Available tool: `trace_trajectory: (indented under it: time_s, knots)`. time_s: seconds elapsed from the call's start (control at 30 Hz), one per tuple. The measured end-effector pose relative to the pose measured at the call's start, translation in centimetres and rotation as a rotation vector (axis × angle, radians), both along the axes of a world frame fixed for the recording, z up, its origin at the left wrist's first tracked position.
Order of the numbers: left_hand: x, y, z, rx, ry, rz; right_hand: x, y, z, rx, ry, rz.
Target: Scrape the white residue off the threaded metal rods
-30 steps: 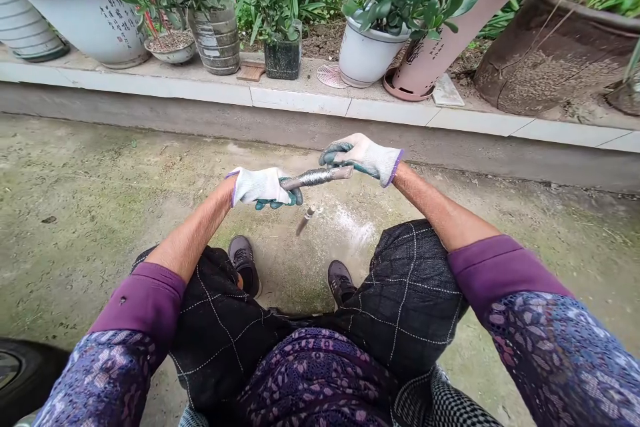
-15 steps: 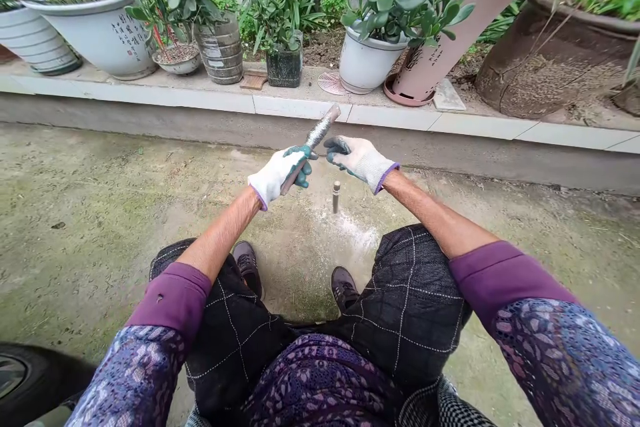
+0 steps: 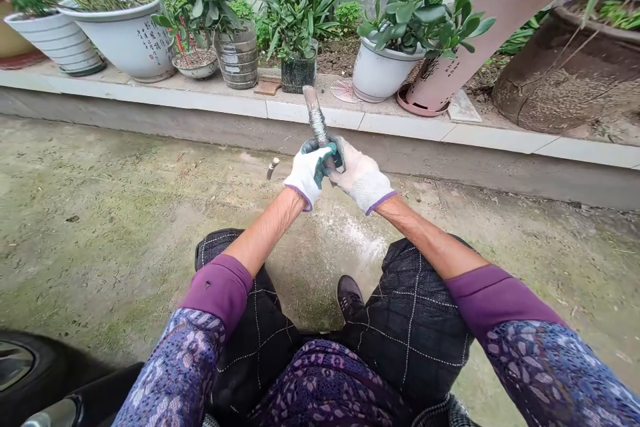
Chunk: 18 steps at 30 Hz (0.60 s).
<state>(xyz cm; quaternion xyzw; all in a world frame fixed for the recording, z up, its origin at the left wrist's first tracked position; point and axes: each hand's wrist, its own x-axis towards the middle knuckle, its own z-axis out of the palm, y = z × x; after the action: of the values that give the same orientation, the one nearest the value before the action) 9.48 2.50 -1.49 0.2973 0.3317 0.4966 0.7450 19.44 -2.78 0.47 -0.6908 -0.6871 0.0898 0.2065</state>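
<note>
Both my gloved hands meet in front of my knees. My left hand (image 3: 313, 163) is closed round a brownish stick (image 3: 311, 99) whose middle is covered in a silvery wrapping (image 3: 318, 125). The stick's upper end points away from me, leaning slightly left. My right hand (image 3: 354, 167) closes on its lower part, right against my left hand, and the fingers partly hide that end. Left of my hands is a short, dark stick-like piece (image 3: 272, 168) with a pale end, tilted; I cannot tell whether it touches the ground.
Potted plants line a tiled ledge (image 3: 310, 109) ahead, among them a white pot (image 3: 383, 73) and a pink tall pot (image 3: 445, 67). White powder (image 3: 360, 237) is scattered on the mossy concrete ground (image 3: 150, 213). A black wheel (image 3: 45, 353) is at lower left.
My right hand has come over to the stick and closed on its lower part. The stick has swung from leaning right to leaning left. The short piece now appears farther left.
</note>
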Motion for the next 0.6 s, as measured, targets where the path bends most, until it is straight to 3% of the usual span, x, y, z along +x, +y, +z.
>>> trace_trajectory:
  time_s: [0.2, 0.4, 0.5, 0.6]
  knots:
    - [1.6, 0.2, -0.9, 0.062, -0.109, 0.076, 0.8, 0.6, 0.4, -0.026, -0.248, -0.082]
    - [2.3, -0.3, -0.5, 0.043, -0.115, 0.084, 1.7, 1.0, 0.3, 0.055, -0.262, -0.072]
    - [1.2, -1.7, 0.4, 0.035, -0.011, -0.018, 2.1, 0.7, 0.6, 0.050, -0.232, -0.078]
    - [-1.2, -3.4, 1.4, 0.116, 0.238, -0.124, 2.7, 0.1, 1.2, 0.052, -0.203, -0.091]
